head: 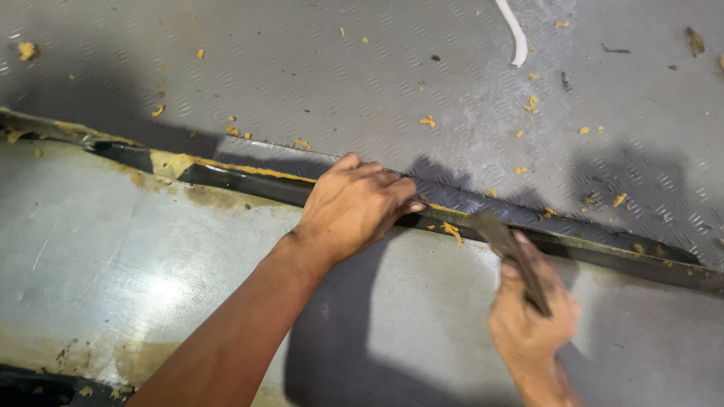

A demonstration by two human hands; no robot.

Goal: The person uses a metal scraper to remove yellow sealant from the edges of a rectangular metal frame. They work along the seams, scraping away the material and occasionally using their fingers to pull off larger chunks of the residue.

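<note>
— What is going on along that seam right now?

— The left hand (354, 207) is pressing down on the dark metal edge strip (249, 181), fingers curled over its lip and bearing on it rather than closing around anything. The right hand (532, 316) is gripping a flat scraper blade (501, 237) in a closed fist, and the blade's tip is sitting at the strip just right of the left hand's fingertips (the right hand is blurred, so the exact contact is hard to read).

— How much of the yellow stuff is off?

— Judging by how things lie, the work looks partly done. Yellow adhesive residue (177, 162) is clinging in a thick patch and a thin line along the strip to the left of the left hand, and a small lump (452, 230) is hanging right by the blade. Farther right the strip is looking mostly dark and bare, though a few specks are showing there too.

— And the mess around it?

— Yellow crumbs (428, 120) are lying scattered over the grey chequered floor plate (362, 68), with a white strip (516, 34) near the top. The smooth metal panel (113, 256) below the seam is carrying brownish stains, so I would judge the left stretch and the cleanup as still outstanding.
</note>
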